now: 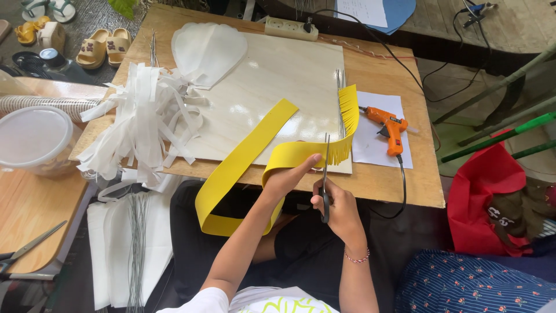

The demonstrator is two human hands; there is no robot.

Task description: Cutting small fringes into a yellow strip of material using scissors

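**Snipping a fringe along a yellow strip**

Cutting goes on at the near edge of the wooden surface, where a seated person works over their lap. The left hand pinches the long yellow foam strip and holds it up, its grip closed on the band just beside the cut. The right hand has its grip clamped through the handles of a pair of scissors, blades pointing up and away into the strip's edge.

Judging by how the strip lies, the work is only partly done: the far end, rising near the orange glue gun, already hangs in fine fringe, and so does the short run down to the blades. The rest, which loops down past the lap and back up across the pale board, looks smooth and uncut, and that is the greater share.

To the left sit a heap of white cut strips and white petal-shaped pieces. A bundle of thin wires lies on white sheets below, and a second pair of scissors rests on a side table.
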